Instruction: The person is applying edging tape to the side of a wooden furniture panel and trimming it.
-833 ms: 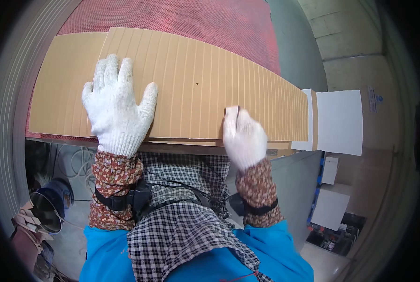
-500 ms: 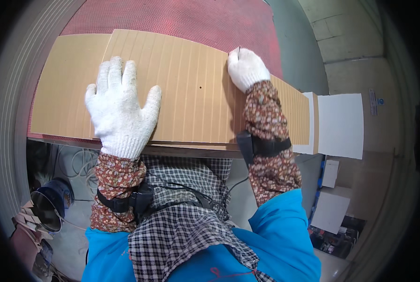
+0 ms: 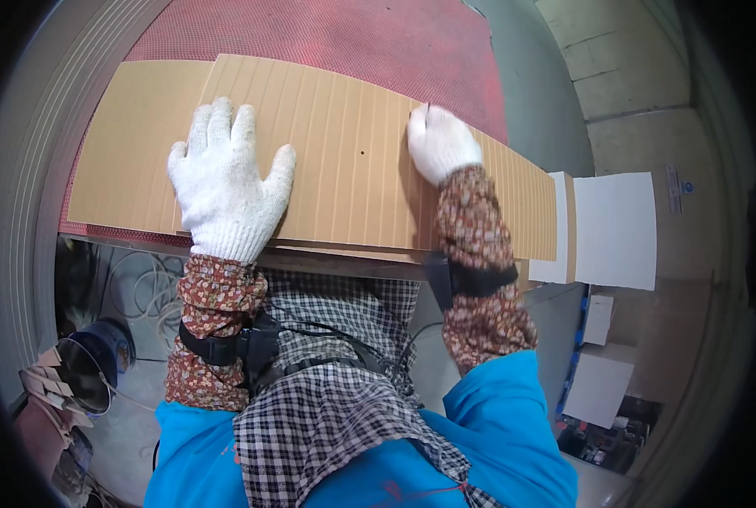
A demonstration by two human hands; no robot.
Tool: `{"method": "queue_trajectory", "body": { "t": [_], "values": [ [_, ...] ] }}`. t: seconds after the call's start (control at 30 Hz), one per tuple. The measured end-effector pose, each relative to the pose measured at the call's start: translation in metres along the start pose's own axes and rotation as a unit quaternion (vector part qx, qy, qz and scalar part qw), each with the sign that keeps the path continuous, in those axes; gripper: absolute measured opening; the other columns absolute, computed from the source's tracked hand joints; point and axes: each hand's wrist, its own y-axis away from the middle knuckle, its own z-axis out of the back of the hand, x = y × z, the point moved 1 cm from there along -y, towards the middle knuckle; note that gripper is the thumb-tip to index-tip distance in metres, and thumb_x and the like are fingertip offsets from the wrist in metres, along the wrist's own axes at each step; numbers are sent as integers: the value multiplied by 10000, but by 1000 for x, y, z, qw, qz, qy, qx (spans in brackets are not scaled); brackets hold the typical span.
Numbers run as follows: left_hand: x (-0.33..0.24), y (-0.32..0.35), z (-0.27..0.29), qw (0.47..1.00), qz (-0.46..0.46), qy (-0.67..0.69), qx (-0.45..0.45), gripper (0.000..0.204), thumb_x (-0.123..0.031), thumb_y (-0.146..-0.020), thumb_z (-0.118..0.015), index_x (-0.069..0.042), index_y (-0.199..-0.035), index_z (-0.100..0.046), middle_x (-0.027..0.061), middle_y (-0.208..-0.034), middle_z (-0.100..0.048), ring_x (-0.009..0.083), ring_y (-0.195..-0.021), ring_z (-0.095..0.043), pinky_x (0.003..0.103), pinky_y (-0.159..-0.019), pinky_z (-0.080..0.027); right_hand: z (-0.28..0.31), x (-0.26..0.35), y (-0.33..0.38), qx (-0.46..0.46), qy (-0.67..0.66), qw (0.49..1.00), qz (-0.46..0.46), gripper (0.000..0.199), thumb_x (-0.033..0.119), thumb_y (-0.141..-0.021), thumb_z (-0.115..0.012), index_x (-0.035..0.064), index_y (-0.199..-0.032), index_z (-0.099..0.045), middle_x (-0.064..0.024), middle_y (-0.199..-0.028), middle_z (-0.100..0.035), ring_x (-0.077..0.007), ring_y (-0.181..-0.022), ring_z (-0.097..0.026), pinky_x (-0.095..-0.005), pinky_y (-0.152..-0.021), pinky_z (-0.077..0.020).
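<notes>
Two brown cardboard pieces lie overlapped on a red textured table covering. The upper one, a ribbed cardboard sheet, has a small dark hole near its middle. A plain cardboard sheet shows from under its left end. My left hand, in a white knitted glove, rests flat on the ribbed sheet's left part, fingers spread. Near the far edge, right of the middle, my gloved right hand is closed. A thin dark tip pokes out at its fingers; what it belongs to is hidden.
White boards stick out beyond the table's right end. Below them stand more white panels beside a dark crate. On the floor at the left are a dark blue bucket, coiled hose and cardboard scraps.
My right hand has come slightly nearer along the ribbed sheet. My left hand and the sheet's left end sit a little farther right in view.
</notes>
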Motion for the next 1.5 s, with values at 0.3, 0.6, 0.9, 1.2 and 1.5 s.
{"method": "queue_trajectory", "body": {
  "t": [0.3, 0.6, 0.9, 1.2, 1.5],
  "values": [
    [4, 7, -4, 1000, -1, -11, -9, 583, -374, -852, -753, -12, -1295, -642, 167, -1387, -589, 322, -1310, -549, 488, -1029, -434, -2, 53, 171, -59, -28, 998, 4, 369, 116, -974, -560, -64, -1293, -596, -180, -885, -648, -284, -630, -724, -377, -479, -566],
    [2, 7, -5, 1000, -3, -15, -3, 593, -382, -855, -747, -8, -1301, -636, 177, -1385, -586, 323, -1307, -552, 488, -1038, -432, -5, 53, 188, -52, -78, 995, -23, 309, 135, -1005, -539, -39, -1254, -598, -168, -845, -641, -304, -599, -712, -411, -486, -578],
    [1, -5, -4, 1000, -1, -11, 5, 597, -360, -847, -750, -13, -1316, -622, 181, -1392, -580, 336, -1318, -538, 498, -1048, -416, 4, 22, 58, -58, 11, 997, 46, 297, 99, -1007, -485, -84, -1192, -627, -231, -962, -703, -344, -759, -749, -422, -598, -626],
    [10, -8, 0, 1000, -3, -19, -4, 591, -344, -837, -765, -13, -1307, -628, 182, -1395, -583, 335, -1330, -533, 500, -1050, -415, 7, -2, -79, 24, 10, 999, 25, 432, 236, -1026, -415, -21, -1167, -731, -264, -1204, -711, -420, -1162, -681, -525, -991, -556],
    [5, -1, 1, 1000, 4, 4, -5, 581, -344, -834, -764, -1, -1286, -641, 178, -1383, -588, 327, -1310, -543, 494, -1026, -426, 10, -4, -66, 41, 3, 999, -3, 395, 135, -1045, -394, -48, -1167, -722, -268, -1194, -710, -391, -1121, -711, -468, -923, -608]
  ]
}}
